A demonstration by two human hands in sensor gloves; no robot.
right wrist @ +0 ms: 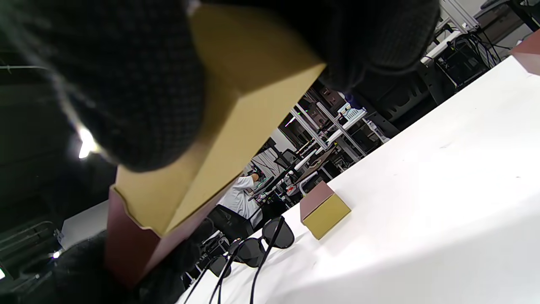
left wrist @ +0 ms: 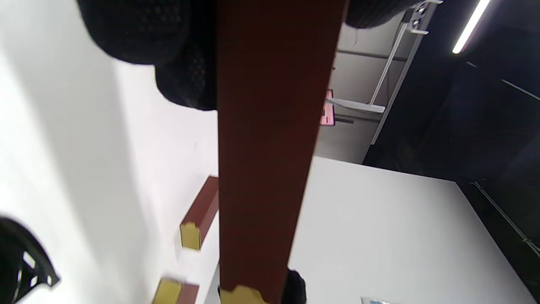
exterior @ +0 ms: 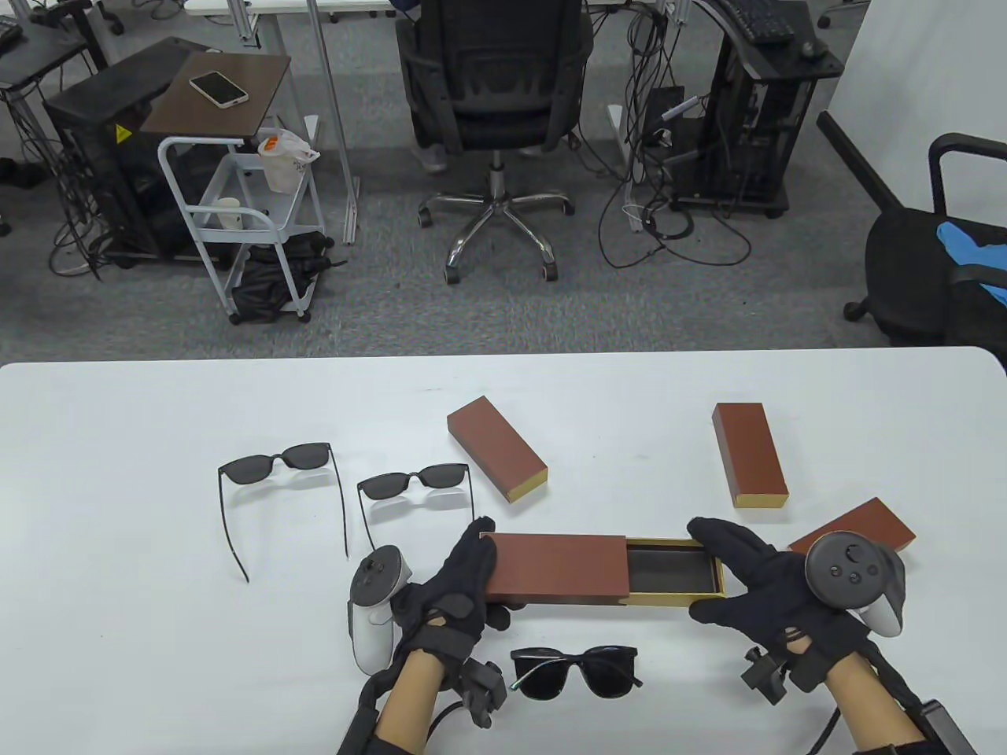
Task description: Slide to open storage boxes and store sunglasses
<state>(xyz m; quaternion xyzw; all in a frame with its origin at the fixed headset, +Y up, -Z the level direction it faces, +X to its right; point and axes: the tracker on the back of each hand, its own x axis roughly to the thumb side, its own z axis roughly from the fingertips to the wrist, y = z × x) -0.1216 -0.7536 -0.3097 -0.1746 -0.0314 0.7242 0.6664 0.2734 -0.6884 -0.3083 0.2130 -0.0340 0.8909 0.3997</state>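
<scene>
Black knit gloves, bare forearms.
Left hand (exterior: 452, 594) carries a white tracker, right hand (exterior: 775, 594) a dark grey one; black wrist cables.

Bright overhead light — blurred wrist views

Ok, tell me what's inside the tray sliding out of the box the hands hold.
The exposed part of the gold tray shows only a dark lining, no sunglasses. The rest is still covered by the brown sleeve, so that part cannot be seen.
</scene>
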